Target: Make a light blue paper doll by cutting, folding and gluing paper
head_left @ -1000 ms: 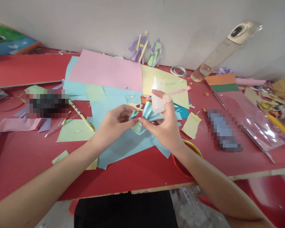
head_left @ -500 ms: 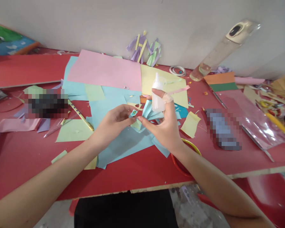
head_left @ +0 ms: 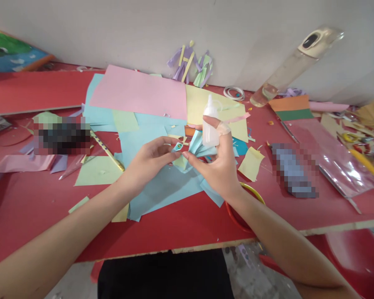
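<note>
My left hand [head_left: 152,157] is closed in a pinch on a small rolled piece of blue paper [head_left: 178,146], with a greenish-yellow spot at its end. Close beside it, my right hand [head_left: 220,166] holds a white squeeze glue bottle [head_left: 210,124] upright, nozzle up, between index finger and palm. Its thumb also presses on a folded light-blue paper figure [head_left: 197,143], partly hidden by the fingers. Whether the rolled piece touches the folded paper I cannot tell. Beneath both hands lie blue paper sheets [head_left: 162,191].
Pink paper [head_left: 140,91] and yellow paper [head_left: 196,97] lie behind the hands. Paper figures [head_left: 187,62] lean on the wall. A tilted water bottle [head_left: 286,70] stands back right. A gold pencil [head_left: 109,153] is at left; a red-yellow ring [head_left: 258,192] sits under my right forearm.
The view has shifted slightly. The rolled blue piece in my left fingers has turned a little, showing more of its end; my right hand keeps its hold on bottle and folded paper.
</note>
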Demonstrator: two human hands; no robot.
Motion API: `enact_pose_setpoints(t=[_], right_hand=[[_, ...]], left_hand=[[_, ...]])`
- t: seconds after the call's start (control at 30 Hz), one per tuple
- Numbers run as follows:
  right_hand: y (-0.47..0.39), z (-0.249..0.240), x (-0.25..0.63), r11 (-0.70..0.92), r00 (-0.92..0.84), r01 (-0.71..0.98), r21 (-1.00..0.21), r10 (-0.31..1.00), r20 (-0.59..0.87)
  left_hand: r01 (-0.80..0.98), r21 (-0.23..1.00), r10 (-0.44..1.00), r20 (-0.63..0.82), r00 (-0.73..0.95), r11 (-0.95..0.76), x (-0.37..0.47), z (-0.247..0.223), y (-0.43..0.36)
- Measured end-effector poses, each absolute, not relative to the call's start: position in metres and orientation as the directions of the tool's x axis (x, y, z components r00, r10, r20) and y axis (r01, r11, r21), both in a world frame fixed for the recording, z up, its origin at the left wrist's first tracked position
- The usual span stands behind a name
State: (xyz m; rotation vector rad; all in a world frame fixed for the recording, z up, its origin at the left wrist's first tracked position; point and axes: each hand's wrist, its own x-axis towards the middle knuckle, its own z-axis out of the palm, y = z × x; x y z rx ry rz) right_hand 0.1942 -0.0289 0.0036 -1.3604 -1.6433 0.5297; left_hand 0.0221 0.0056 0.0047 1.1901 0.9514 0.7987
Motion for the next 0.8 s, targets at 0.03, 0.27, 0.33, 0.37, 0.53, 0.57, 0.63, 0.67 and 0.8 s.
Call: enact_pose_setpoints(t=[0.03, 0.27, 0.33, 0.37, 0.53, 0.57, 0.63, 0.67, 0.8], right_hand=[[-0.0290, 0.0036, 0.1940, 0.302, 0.019, 0.534, -0.790, 0.930, 0.368], [-0.0293, 0.0040, 0.1944, 0.297, 0.016, 0.523, -0.799, 0.934, 0.357], [-0.0288, 0.0041, 0.1951, 0.302, 0.016, 0.534, -0.790, 0.930, 0.366], [-0.0285, 0.0041, 0.1955, 0.304, 0.017, 0.537, -0.787, 0.929, 0.370], [-0.0281, 0.0037, 0.1955, 0.308, 0.027, 0.532, -0.789, 0.925, 0.379], [-0.0282, 0.0035, 0.1953, 0.308, 0.031, 0.530, -0.790, 0.924, 0.382], [-0.0283, 0.0033, 0.1948, 0.310, 0.037, 0.527, -0.791, 0.922, 0.385], [-0.0284, 0.0032, 0.1947, 0.311, 0.037, 0.526, -0.792, 0.922, 0.386], [-0.0292, 0.0037, 0.1943, 0.312, 0.026, 0.517, -0.797, 0.925, 0.379]], left_hand=[[-0.008, 0.979, 0.898, -0.183, 0.400, 0.204, 0.0221, 0.0039, 0.0058], [0.012, 0.973, 0.891, -0.215, 0.400, 0.230, 0.0189, 0.0056, 0.0053], [0.008, 0.973, 0.886, -0.214, 0.412, 0.231, 0.0189, 0.0059, 0.0052], [0.003, 0.972, 0.883, -0.213, 0.419, 0.233, 0.0192, 0.0059, 0.0053], [-0.013, 0.974, 0.880, -0.198, 0.431, 0.226, 0.0212, 0.0058, 0.0050], [-0.011, 0.975, 0.882, -0.195, 0.430, 0.221, 0.0215, 0.0058, 0.0049], [-0.004, 0.977, 0.883, -0.192, 0.428, 0.215, 0.0219, 0.0056, 0.0048], [0.001, 0.977, 0.884, -0.192, 0.426, 0.212, 0.0220, 0.0052, 0.0049], [0.029, 0.980, 0.895, -0.190, 0.403, 0.194, 0.0217, 0.0026, 0.0051]])
